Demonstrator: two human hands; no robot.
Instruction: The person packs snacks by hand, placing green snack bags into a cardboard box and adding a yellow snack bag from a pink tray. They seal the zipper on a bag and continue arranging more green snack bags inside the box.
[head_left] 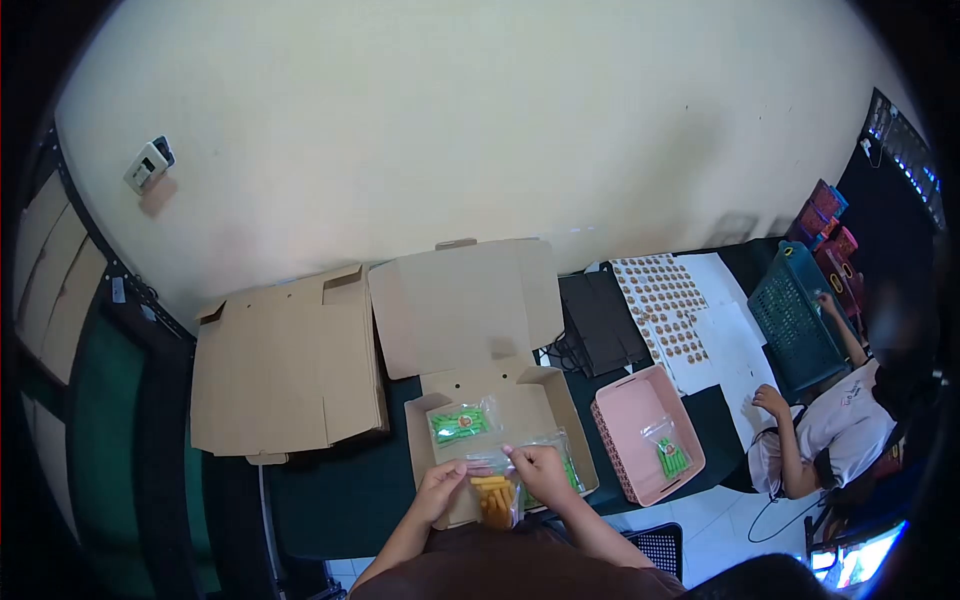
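ok so, pinching a clear bag (497, 502) of yellow-orange sticks by its top edge, using left hand (437, 490) and right hand (543, 474) on opposite sides, closing thumb and fingers of each down on the plastic with hardly any gap. probably gripping that high for holding the mouth stretched and letting the sticks settle low, clear of the fingers. hanging it over the near side of an open cardboard box (515, 400), maybe for having the box walls close under the grip, but not making out any contact between bag and box. container-wise: seeing a green pack (463, 422) lying inside the box just beyond the left hand, plus more green stuff in plastic (571, 472) partly hiding behind the right hand, so not counting that lot. also spotting a pink basket (640, 405) off to the right of the grip, holding another green-filled bag (670, 455) near its closer end. farther right, past the pink one, noticing a dark green basket (790, 310), but not really making out any contents.
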